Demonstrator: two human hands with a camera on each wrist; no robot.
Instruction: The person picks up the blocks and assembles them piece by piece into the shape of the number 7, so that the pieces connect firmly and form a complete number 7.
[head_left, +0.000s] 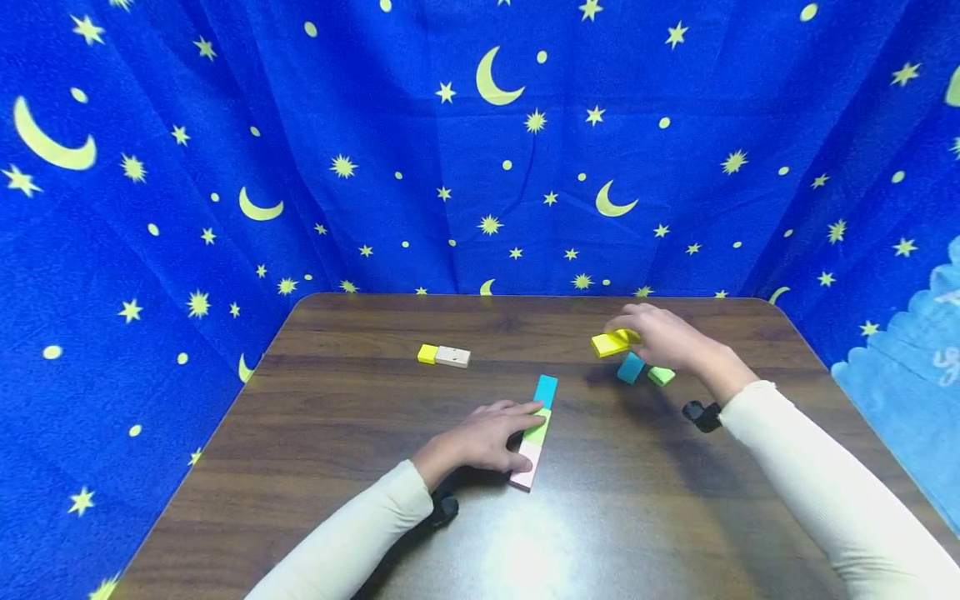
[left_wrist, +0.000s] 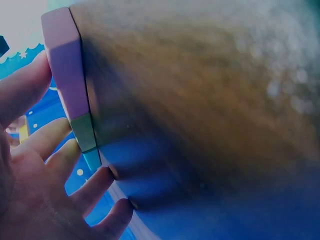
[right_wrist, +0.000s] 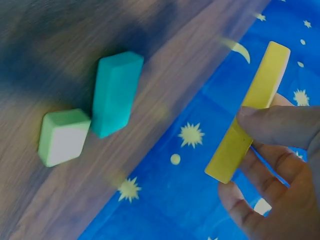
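My right hand (head_left: 663,336) pinches a yellow block (right_wrist: 250,110) between thumb and fingers, held above the table. Just below it on the table lie a blue block (right_wrist: 117,92) and a light green block (right_wrist: 65,137), close together. Nearer the middle, three blocks form a straight row end to end: blue (head_left: 546,391), light green (head_left: 536,431) and pink (head_left: 525,467). My left hand (head_left: 491,437) rests along this row with its fingers spread. Its thumb touches the pink block, and a fingertip lies on the green one.
A small yellow block (head_left: 427,354) and a whitish block (head_left: 453,357) lie end to end at the back left of the wooden table (head_left: 337,400). A blue curtain (head_left: 420,150) with stars and moons hangs behind the table's far edge.
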